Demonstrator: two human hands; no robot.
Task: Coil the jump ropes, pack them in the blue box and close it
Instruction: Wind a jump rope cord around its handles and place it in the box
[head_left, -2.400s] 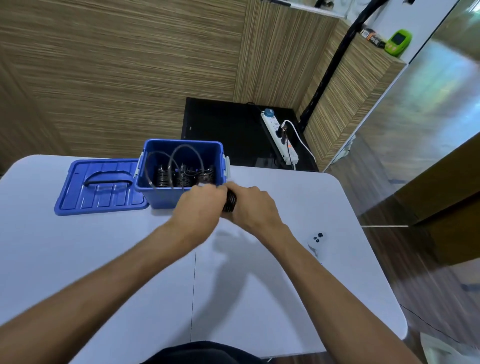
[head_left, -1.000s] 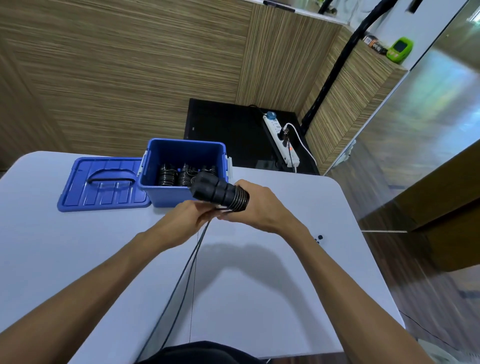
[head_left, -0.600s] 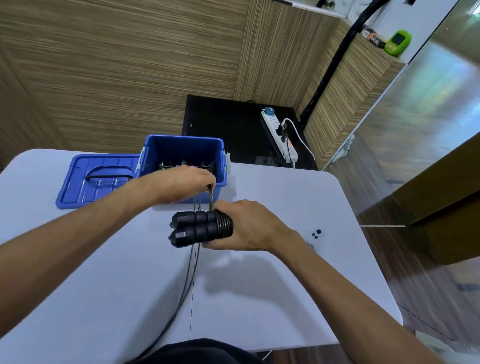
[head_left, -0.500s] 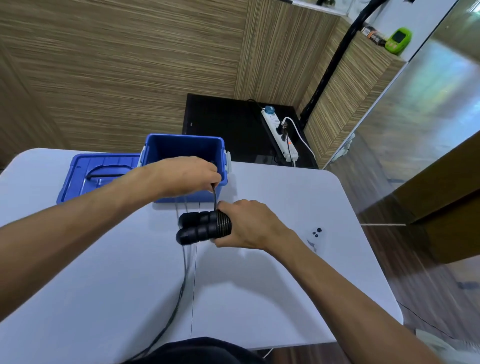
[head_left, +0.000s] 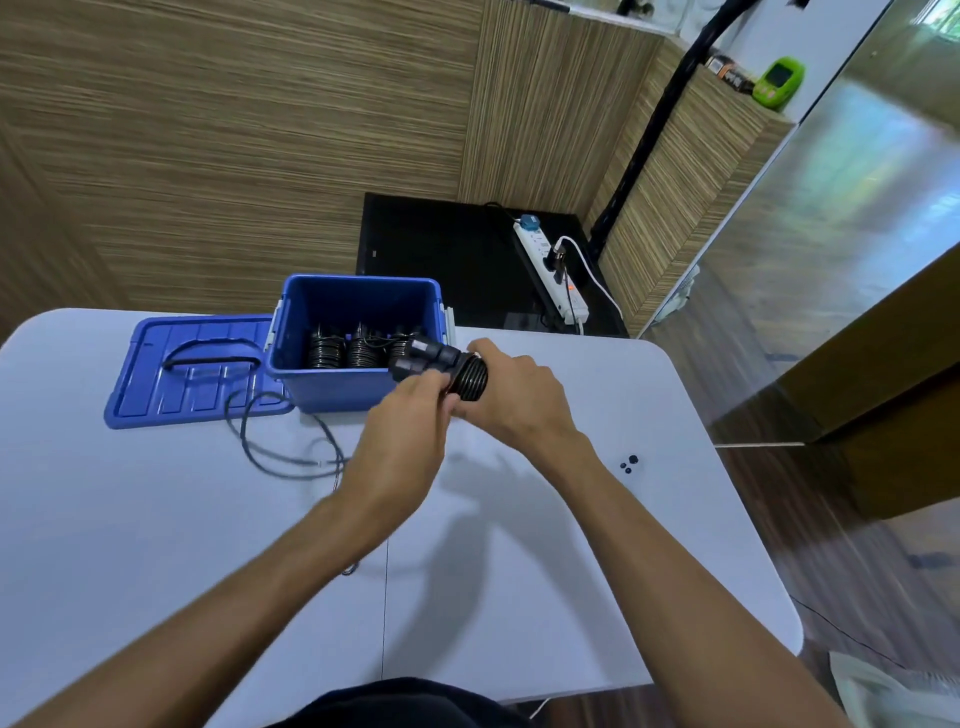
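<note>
White table (head_left: 519, 597): both hands (head_left: 410, 421) (head_left: 514, 395) grip rope handles (head_left: 441, 366) beside blue box (head_left: 337, 384).

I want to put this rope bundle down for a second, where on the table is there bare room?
Bare table lies in front of the right hand, near the small black pieces. The far right corner, right of the blue box, is free too. Left is crowded: loose cord loops beside the lid.
</note>
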